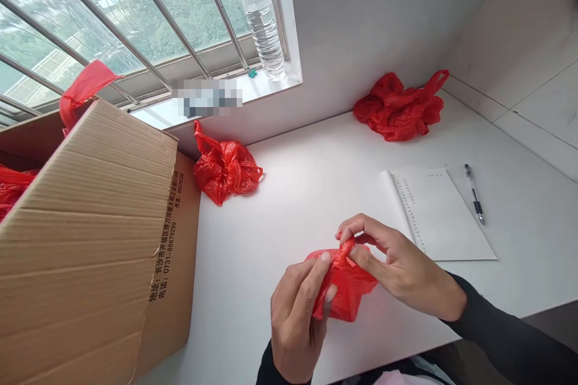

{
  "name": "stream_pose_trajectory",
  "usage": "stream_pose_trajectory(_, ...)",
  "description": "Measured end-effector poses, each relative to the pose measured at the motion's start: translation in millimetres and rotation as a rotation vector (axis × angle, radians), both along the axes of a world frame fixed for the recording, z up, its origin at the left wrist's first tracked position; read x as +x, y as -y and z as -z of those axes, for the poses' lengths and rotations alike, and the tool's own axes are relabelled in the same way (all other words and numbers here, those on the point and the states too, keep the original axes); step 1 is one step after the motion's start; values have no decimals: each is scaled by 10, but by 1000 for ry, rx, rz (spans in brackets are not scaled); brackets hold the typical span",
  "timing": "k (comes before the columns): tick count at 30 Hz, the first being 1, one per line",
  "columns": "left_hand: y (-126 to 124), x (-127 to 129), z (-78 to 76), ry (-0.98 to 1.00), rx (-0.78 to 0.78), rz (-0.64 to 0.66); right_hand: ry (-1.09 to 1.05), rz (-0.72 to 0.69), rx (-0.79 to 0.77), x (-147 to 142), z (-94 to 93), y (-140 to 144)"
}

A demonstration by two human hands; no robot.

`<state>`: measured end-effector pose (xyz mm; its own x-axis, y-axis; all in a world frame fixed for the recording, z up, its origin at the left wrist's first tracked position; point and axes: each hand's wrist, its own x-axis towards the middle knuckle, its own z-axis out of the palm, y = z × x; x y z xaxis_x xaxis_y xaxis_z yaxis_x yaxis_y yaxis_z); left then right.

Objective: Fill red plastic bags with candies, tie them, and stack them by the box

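While two bunched bags (pixel 224 168) lie done, we pinch the small crinkly red plastic bag (pixel 345 289) tight in our left hand (pixel 295 313) and right hand (pixel 397 264), its top still loose.

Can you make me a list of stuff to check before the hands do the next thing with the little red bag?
1. Left hand has the small red bag: ok, fingers wrap its side.
2. Right hand pinches the bag's top: ok.
3. Bag is tied shut: cannot tell, fingers hide the top.
4. Bare table in front of the hands: ok.
5. Cardboard box is open: ok, red plastic shows inside.
6. Pen and paper sheet lie apart from the bag: ok.
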<state>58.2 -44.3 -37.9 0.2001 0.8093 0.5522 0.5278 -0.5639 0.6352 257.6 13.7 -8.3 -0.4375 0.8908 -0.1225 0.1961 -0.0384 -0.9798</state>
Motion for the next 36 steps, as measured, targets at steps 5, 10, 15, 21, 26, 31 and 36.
stream_pose_trajectory(5,220,-225,172,-82,-14,-192,19,54,-37,162,123,74)
stream_pose_trajectory(10,424,-653,291,210,-386,-691,55,168,-170,419,335,147)
stream_pose_trajectory(15,376,-607,250,474,-649,-702,-6,62,-194,376,298,200)
stream_pose_trajectory(21,287,-263,385,678,-746,-534,66,-5,-172,233,322,175)
stream_pose_trajectory(26,136,-161,496,706,-757,-604,204,24,-76,-70,599,-3)
stream_pose_trajectory(31,-281,-127,440,710,-713,-476,147,-81,-74,-457,828,-45)
stream_pose_trajectory(36,-818,-268,372,655,-603,-481,30,-7,-148,-661,873,-165)
